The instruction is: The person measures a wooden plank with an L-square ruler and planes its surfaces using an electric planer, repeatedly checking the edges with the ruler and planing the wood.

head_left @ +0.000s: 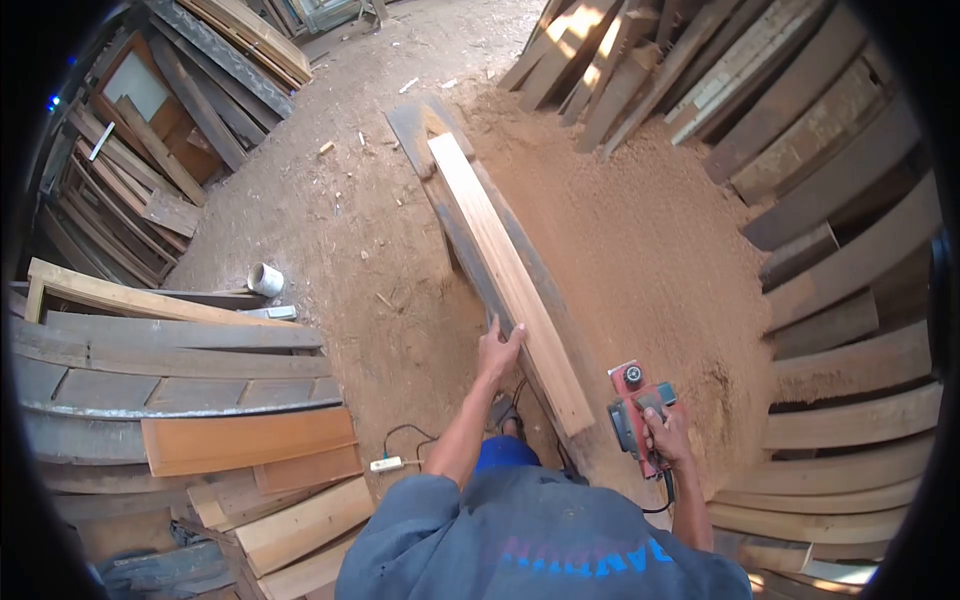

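A long, pale wooden plank (512,270) lies on a narrow, dark workbench (482,285) that runs away from me. My left hand (498,350) grips the plank's left edge near its close end, thumb on the wood and the index finger along the side; the other fingers are partly hidden. Off the plank's right side, my right hand (667,437) is wrapped around the handle of a red and black electric hand planer (630,408). The planer is apart from the plank, and its black cord (668,490) trails down by my wrist.
Wood shavings and sawdust (640,230) cover the ground right of the bench. Boards (850,360) stand stacked along the right; more timber (190,365) lies on the left. A white bucket (265,280) and a power strip (386,464) with a cord are on the left.
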Available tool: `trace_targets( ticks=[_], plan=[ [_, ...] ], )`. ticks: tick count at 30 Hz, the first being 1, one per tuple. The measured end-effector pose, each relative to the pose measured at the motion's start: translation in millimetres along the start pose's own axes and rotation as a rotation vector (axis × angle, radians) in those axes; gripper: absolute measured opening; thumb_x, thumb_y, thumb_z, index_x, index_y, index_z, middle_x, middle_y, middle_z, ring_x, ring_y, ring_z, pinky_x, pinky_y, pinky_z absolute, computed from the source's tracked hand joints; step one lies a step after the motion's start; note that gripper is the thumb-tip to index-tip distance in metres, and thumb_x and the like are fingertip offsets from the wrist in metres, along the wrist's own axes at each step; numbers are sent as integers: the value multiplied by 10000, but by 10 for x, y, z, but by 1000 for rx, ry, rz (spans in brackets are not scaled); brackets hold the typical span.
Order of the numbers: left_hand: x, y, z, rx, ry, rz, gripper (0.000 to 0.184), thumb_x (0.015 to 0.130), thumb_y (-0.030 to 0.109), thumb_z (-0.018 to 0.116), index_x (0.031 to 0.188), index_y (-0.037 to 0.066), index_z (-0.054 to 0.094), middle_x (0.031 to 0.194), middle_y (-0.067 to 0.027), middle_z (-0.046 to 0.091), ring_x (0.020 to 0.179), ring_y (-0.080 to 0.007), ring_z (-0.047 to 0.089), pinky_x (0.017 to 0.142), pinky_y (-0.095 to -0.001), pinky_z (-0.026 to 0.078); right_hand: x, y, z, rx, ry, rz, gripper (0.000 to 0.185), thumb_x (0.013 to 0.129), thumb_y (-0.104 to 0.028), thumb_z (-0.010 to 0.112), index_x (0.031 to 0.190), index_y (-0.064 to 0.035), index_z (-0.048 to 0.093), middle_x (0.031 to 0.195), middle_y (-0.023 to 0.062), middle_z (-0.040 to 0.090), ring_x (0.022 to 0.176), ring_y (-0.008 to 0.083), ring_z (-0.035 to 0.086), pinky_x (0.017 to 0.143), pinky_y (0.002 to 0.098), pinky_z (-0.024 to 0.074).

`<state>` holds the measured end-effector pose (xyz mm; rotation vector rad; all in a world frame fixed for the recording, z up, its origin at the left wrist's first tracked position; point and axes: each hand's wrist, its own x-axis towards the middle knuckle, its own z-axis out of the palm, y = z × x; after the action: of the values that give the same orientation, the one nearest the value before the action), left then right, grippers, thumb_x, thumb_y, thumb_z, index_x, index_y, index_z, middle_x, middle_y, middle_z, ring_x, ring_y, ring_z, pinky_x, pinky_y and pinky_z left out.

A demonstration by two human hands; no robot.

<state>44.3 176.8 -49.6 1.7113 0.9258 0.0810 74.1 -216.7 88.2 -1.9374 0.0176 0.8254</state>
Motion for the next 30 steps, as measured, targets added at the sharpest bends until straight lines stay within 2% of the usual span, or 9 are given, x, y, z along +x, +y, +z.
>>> trace_targets(
  ticks=[9, 14, 17, 20, 21, 23, 24, 27, 30],
  plan=[
    [-966, -623, 623, -51, -115, 148, 993, 841, 463, 785, 1565, -61, 352, 1124, -218, 737, 978, -270, 709, 893, -361, 538, -753, 1379, -127, 72, -73, 156, 387, 1032, -401, 588, 968, -29, 674, 674, 24, 612, 548, 121, 577, 513, 287, 463],
    [-1330, -628, 646, 100, -268, 42, 1065, 806, 418, 829, 1600, -31, 280, 1216, -232, 722, 1111, -289, 704, 1002, -345, 519, -776, 1850, -58, 39, -74, 121, 407, 967, -420, 618, 888, -23, 659, 637, 42, 606, 574, 158, 602, 558, 327, 493],
    [-1418, -639, 614, 84, -317, 76, 1124, 788, 398, 850, 1620, -15, 217, 1270, -249, 695, 1172, -284, 682, 1031, -353, 506, -735, 1915, -113, 40, -125, 203, 446, 937, -438, 625, 931, 3, 690, 794, 138, 685, 744, 243, 675, 694, 369, 537],
    [-1543, -413, 487, 88, -359, 141, 1151, 785, 388, 850, 1638, 12, 174, 1321, -268, 661, 1220, -299, 658, 1044, -365, 499, -581, 1990, -62, -488, 103, -139, 525, 916, -477, 640, 1017, 33, 717, 1047, 256, 694, 1010, 361, 671, 875, 439, 532],
    [-1571, -362, 436, 98, -370, 161, 1155, 786, 384, 848, 1643, 24, 163, 1340, -276, 648, 1238, -307, 649, 1049, -369, 496, -611, 1701, -59, -662, 131, -112, 528, 903, -460, 653, 1101, 27, 696, 1087, 267, 685, 1062, 389, 649, 918, 471, 510],
    [-1416, -790, 423, 212, -336, 250, 1119, 797, 367, 837, 1644, 36, 185, 1326, -273, 655, 1234, -341, 651, 1038, -386, 504, -701, 545, 60, -1008, 188, -57, 593, 878, -428, 680, 1270, 16, 653, 1169, 288, 666, 1167, 444, 606, 1004, 537, 467],
    [-1329, -936, 401, 267, -315, 297, 1102, 802, 359, 831, 1645, 43, 195, 1319, -271, 658, 1231, -358, 653, 1033, -395, 507, -574, 415, 142, -908, 140, -116, 647, 854, -457, 709, 1299, 6, 636, 1232, 284, 643, 1202, 446, 585, 1027, 534, 456],
    [-1601, -297, -100, 223, -209, -18, 968, 824, 324, 800, 1603, 32, 306, 1234, -264, 685, 1169, -379, 675, 992, -420, 523, -140, 84, 577, -842, -122, -137, 866, 782, -545, 785, 1389, 22, 539, 1322, 317, 574, 1238, 476, 546, 1056, 530, 436],
    [-1220, -1008, -388, 159, 204, 82, 592, 893, 258, 718, 1382, 11, 493, 1102, -215, 702, 1013, -314, 697, 898, -436, 544, 172, 517, 1195, -901, 118, -430, 954, 794, -559, 781, 1464, 19, 424, 1391, 318, 512, 1301, 454, 488, 1086, 504, 419]
  ],
)
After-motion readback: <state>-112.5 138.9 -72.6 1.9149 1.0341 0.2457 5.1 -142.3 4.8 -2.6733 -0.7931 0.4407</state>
